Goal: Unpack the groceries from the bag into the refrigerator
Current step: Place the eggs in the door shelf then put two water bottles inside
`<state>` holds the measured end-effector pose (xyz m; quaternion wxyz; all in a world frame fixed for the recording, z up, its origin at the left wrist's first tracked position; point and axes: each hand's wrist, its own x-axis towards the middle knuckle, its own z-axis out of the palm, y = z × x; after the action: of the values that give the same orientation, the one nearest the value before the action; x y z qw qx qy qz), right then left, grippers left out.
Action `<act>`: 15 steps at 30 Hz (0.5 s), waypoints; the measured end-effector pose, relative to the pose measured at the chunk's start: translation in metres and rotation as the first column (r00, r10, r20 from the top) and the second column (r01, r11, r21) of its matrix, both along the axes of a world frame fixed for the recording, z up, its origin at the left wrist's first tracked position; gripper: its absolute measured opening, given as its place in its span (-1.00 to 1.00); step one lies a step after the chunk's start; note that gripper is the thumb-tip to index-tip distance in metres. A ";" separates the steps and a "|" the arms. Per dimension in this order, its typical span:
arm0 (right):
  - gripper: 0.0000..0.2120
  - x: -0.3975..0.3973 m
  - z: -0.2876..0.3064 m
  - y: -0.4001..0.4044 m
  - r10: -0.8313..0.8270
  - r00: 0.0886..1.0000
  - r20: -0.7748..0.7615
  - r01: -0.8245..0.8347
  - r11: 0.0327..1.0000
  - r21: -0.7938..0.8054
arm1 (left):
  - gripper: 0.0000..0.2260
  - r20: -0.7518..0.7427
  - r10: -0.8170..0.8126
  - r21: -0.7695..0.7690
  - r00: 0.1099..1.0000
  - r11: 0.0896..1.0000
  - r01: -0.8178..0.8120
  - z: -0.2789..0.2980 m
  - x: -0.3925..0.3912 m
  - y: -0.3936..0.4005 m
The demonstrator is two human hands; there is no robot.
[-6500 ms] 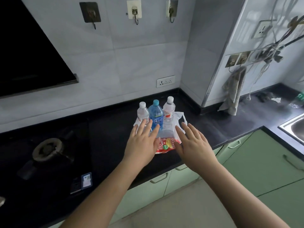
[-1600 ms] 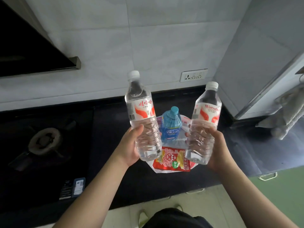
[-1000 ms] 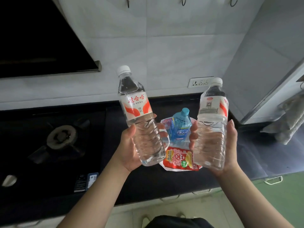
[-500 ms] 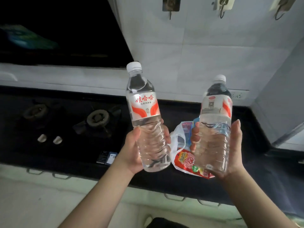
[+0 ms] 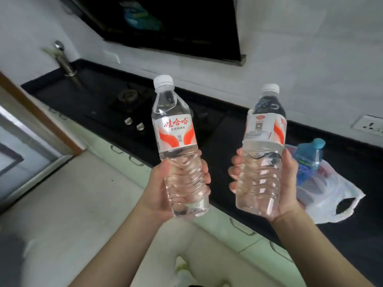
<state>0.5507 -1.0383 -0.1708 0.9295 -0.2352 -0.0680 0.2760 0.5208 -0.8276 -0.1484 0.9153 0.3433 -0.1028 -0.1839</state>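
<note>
My left hand (image 5: 159,189) grips a clear water bottle (image 5: 176,141) with a white cap and a red and white label, held upright in front of me. In my right hand (image 5: 288,183) is a second water bottle (image 5: 263,146) of the same kind, also upright. Behind the right hand, a white plastic bag (image 5: 331,195) lies on the black counter (image 5: 223,129). A blue bottle (image 5: 308,154) stands in the bag. The refrigerator is not in view.
A gas stove (image 5: 128,96) with two knobs is set into the counter at the left, under a black range hood (image 5: 176,23). Pale green cabinet doors (image 5: 228,222) run below the counter. A doorway with a brown frame (image 5: 37,112) is at the far left.
Both bottles have stayed in my hands while my view has swung left. The bag and blue bottle now sit at the right, and the doorway has come into view.
</note>
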 end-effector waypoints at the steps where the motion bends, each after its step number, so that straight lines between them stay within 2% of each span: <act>1: -0.34 -0.001 0.007 0.011 0.065 0.998 0.024 -0.065 0.998 0.003 | -0.45 0.008 0.028 -0.018 1.000 0.999 -0.028 0.000 -0.009 0.010; 5: -0.32 -0.009 0.014 0.059 0.266 0.961 0.081 -0.268 0.963 0.024 | -0.50 0.031 0.132 -0.019 0.991 0.991 -0.131 0.005 -0.044 0.053; 9: -0.35 -0.021 0.018 0.113 0.448 0.887 0.110 -0.455 0.889 0.055 | -0.48 0.029 0.292 0.013 0.956 0.956 -0.293 0.005 -0.087 0.097; 12: -0.36 -0.038 0.020 0.159 0.512 0.854 0.095 -0.515 0.857 0.005 | -0.49 0.034 0.374 -0.021 0.927 0.927 -0.374 0.004 -0.124 0.131; 15: -0.41 -0.064 0.023 0.212 0.489 0.872 0.021 -0.487 0.871 -0.060 | -0.51 0.024 0.453 -0.043 0.891 0.891 -0.452 0.005 -0.167 0.166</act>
<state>0.4865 -0.8266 -0.1474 0.8219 -0.2398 -0.1342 0.4990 0.3538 -0.6613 -0.1436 0.9372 0.3440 -0.0388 0.0419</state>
